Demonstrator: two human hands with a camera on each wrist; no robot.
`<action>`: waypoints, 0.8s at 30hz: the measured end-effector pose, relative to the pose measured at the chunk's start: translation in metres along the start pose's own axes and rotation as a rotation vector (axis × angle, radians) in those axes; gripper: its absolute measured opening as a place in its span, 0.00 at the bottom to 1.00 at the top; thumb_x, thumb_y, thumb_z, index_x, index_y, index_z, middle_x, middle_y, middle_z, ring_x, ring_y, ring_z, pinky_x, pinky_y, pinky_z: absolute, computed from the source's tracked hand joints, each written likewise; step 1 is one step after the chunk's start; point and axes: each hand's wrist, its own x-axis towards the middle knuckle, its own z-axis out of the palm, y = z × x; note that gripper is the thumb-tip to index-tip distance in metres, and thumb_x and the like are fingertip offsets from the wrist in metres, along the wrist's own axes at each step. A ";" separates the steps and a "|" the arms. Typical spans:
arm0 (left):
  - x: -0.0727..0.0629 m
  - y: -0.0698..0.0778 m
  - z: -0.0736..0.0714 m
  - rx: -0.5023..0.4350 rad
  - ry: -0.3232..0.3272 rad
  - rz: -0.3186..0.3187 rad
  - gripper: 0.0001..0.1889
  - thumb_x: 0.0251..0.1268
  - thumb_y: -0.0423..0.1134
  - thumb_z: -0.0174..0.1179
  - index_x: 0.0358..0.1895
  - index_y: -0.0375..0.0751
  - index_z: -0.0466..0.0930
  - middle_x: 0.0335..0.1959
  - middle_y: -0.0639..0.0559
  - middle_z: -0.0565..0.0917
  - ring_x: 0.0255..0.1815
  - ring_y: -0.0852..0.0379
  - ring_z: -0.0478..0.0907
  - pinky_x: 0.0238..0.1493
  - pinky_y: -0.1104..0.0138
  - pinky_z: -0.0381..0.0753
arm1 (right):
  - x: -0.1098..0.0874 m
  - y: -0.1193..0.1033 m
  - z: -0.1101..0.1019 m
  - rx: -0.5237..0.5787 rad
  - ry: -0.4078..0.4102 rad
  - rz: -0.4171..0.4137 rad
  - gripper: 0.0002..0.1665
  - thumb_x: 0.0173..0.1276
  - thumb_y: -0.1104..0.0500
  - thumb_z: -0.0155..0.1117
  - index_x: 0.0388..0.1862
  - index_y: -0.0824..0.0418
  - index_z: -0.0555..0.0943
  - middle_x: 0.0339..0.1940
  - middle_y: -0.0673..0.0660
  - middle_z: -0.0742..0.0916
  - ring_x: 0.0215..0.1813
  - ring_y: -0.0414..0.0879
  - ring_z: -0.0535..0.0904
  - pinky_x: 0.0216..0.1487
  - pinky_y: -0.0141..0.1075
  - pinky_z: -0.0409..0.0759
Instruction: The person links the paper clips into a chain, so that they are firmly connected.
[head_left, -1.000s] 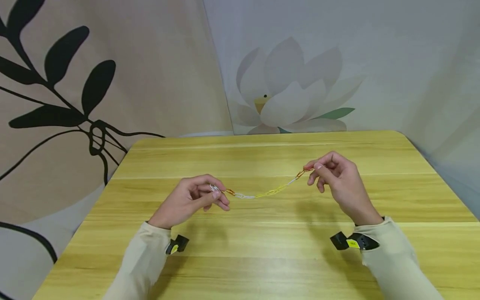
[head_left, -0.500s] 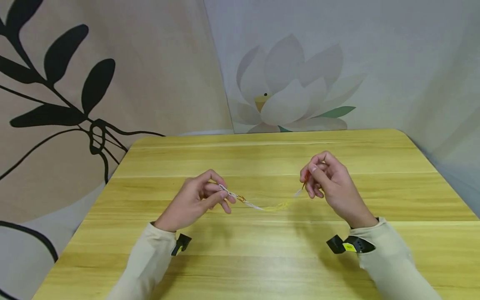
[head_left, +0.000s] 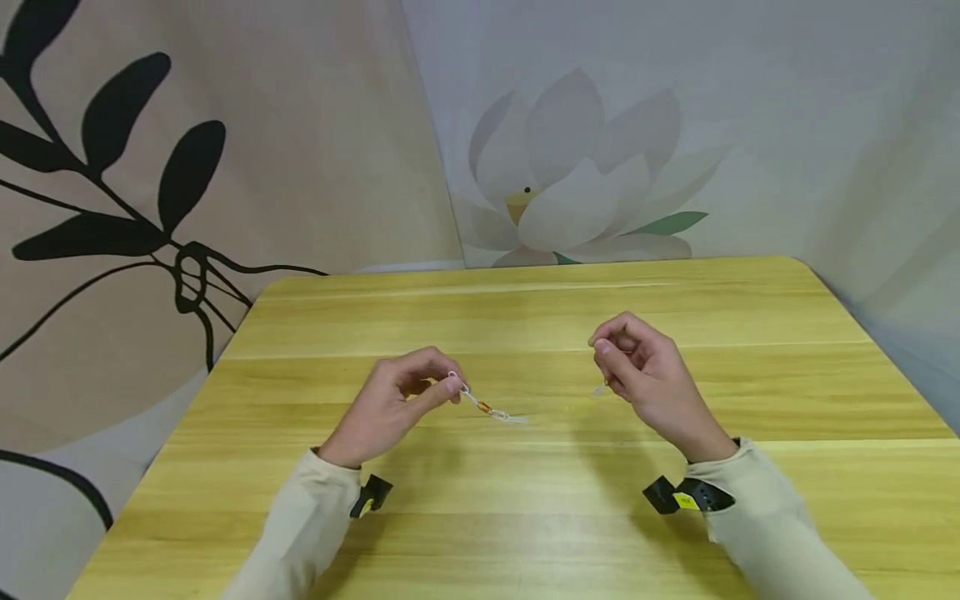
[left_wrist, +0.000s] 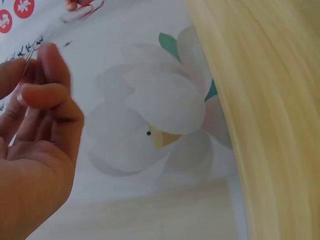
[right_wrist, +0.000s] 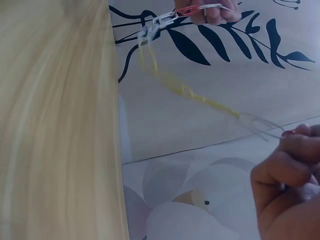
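Note:
A chain of linked paper clips (head_left: 485, 407) in white, orange-red and yellow hangs between the two hands. My left hand (head_left: 397, 400) pinches a white clip at one end between thumb and index finger. At the other end, my right hand (head_left: 647, 375) holds the chain with thumb and forefinger, its last clip mostly hidden by the fingers. In the right wrist view the yellow clips (right_wrist: 190, 95) sag in the middle, and a bit of red shows at the right fingertips. The yellow stretch nearly vanishes against the wood in the head view.
A wooden table (head_left: 525, 533) lies under both hands. Behind it hang a cloth with a black leaf print (head_left: 120, 237) and a pale cloth with a flower print (head_left: 585, 183). A small black camera (head_left: 371, 496) sits on the left wrist and another (head_left: 686, 495) on the right.
Both hands have come closer together, the right hand moving left and the left hand slightly right. The chain between them has gone from fairly stretched to sagging lower.

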 end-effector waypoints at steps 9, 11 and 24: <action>0.005 -0.001 0.009 -0.074 0.001 -0.001 0.05 0.71 0.39 0.62 0.43 0.47 0.86 0.37 0.48 0.90 0.36 0.55 0.87 0.39 0.66 0.84 | -0.004 0.002 0.007 -0.120 0.005 -0.048 0.06 0.75 0.64 0.60 0.42 0.63 0.83 0.25 0.47 0.84 0.23 0.43 0.76 0.23 0.35 0.73; 0.007 -0.001 0.010 -0.052 -0.010 0.025 0.05 0.71 0.39 0.62 0.42 0.48 0.86 0.39 0.51 0.90 0.38 0.57 0.87 0.41 0.66 0.85 | -0.004 0.002 0.008 -0.107 0.007 -0.061 0.06 0.74 0.65 0.60 0.42 0.63 0.84 0.25 0.46 0.84 0.24 0.43 0.78 0.24 0.35 0.73; 0.012 0.000 0.015 0.425 -0.017 0.078 0.08 0.73 0.29 0.55 0.37 0.46 0.80 0.30 0.53 0.82 0.26 0.63 0.77 0.27 0.74 0.79 | -0.002 0.004 0.007 -0.137 0.006 -0.036 0.06 0.74 0.64 0.60 0.42 0.62 0.84 0.25 0.47 0.84 0.24 0.42 0.78 0.22 0.34 0.72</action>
